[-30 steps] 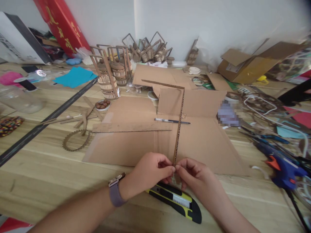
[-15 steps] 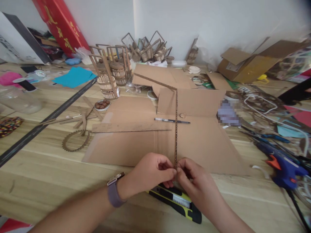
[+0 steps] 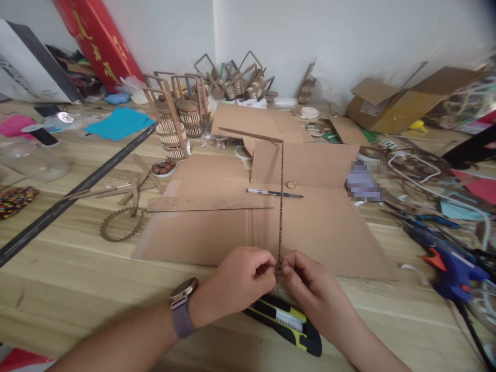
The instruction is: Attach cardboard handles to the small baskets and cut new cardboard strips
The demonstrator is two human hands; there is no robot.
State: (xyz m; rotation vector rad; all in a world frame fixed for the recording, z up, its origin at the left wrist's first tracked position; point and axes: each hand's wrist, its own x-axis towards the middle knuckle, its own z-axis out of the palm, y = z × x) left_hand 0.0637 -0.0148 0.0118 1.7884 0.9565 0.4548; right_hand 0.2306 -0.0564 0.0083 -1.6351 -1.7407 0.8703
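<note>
My left hand [image 3: 242, 281] and my right hand [image 3: 310, 292] meet at the near end of a thin cardboard strip [image 3: 281, 201]. Both pinch that end between thumb and fingers. The strip stands on edge, runs away from me over the flat cardboard sheet [image 3: 217, 232], then bends left at its far end. A watch sits on my left wrist. A yellow and black utility knife [image 3: 287, 325] lies on the table just under my hands. A pen [image 3: 275, 194] lies across the sheet beyond the hands.
A blue glue gun [image 3: 449, 263] and tangled cords lie at the right. A cardboard gear ring [image 3: 120, 225] and a long black bar [image 3: 77, 186] lie at the left. Cardboard baskets [image 3: 182, 116], an open box [image 3: 395, 103] and coloured paper crowd the back.
The strip has swung from leaning right to nearly straight away from me. Both hands have dropped slightly toward the table, still pinching its end.
</note>
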